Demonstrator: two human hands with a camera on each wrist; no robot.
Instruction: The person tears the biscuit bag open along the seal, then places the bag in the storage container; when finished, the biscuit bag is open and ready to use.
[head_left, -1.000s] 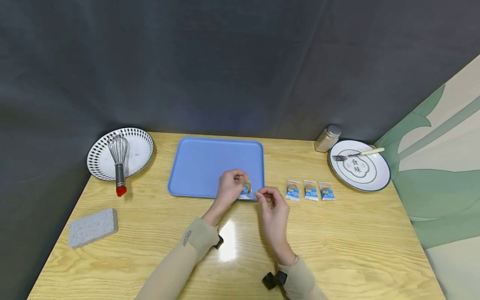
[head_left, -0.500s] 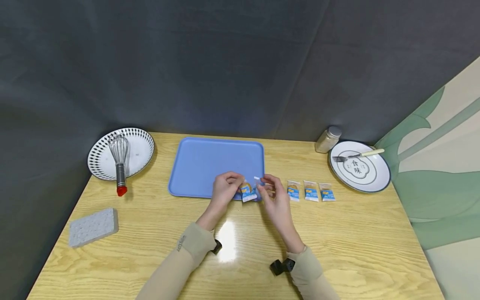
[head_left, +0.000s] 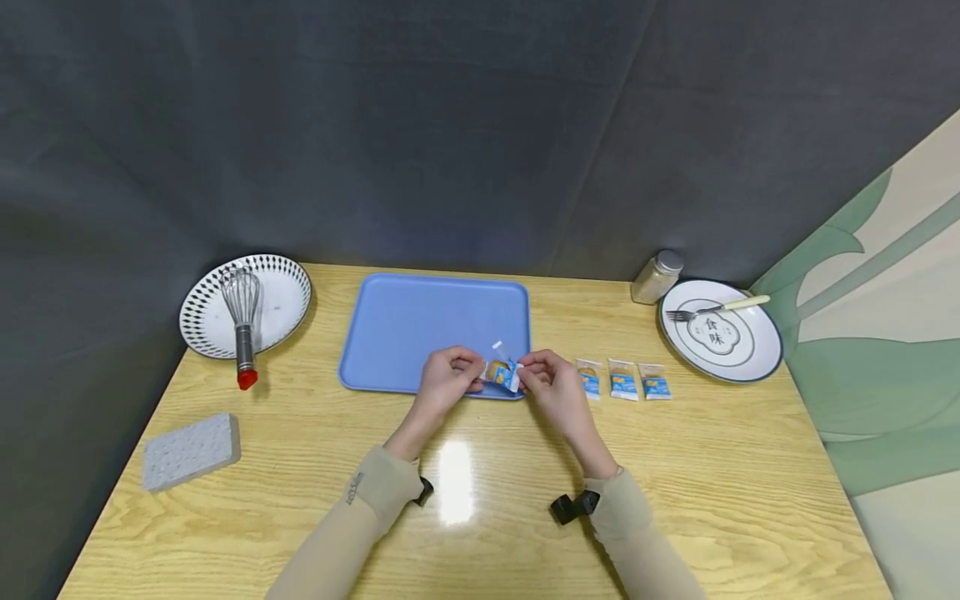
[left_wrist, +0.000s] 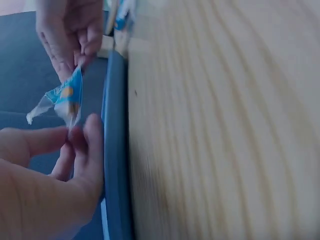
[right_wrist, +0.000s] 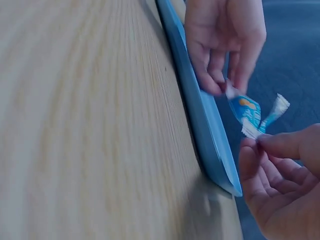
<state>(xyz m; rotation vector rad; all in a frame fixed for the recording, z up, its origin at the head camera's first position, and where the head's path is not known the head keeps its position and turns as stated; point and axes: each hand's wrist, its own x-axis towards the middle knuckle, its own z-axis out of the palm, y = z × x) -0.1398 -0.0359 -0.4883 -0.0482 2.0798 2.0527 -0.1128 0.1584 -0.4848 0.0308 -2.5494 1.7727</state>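
Observation:
Both hands hold one small blue-and-clear snack packet (head_left: 504,372) over the front right corner of the blue tray (head_left: 420,321). My left hand (head_left: 448,375) pinches its left end, and my right hand (head_left: 543,379) pinches its right end. The packet (left_wrist: 66,99) shows in the left wrist view between the two hands, with a clear torn strip sticking out. In the right wrist view the packet (right_wrist: 248,113) hangs over the tray's edge (right_wrist: 200,115). Three more packets (head_left: 622,380) lie in a row on the table to the right.
A wooden table (head_left: 480,492) carries a patterned plate (head_left: 281,296) with a whisk (head_left: 243,325) at the back left and a grey sponge (head_left: 191,451) at the front left. At the back right stand a small jar (head_left: 655,277) and a white plate (head_left: 720,337) with a fork (head_left: 712,308).
My right hand has moved up and left to the packet and now pinches its right end. A clear strip of wrapper now sticks up from the packet. My left hand has stayed nearly still.

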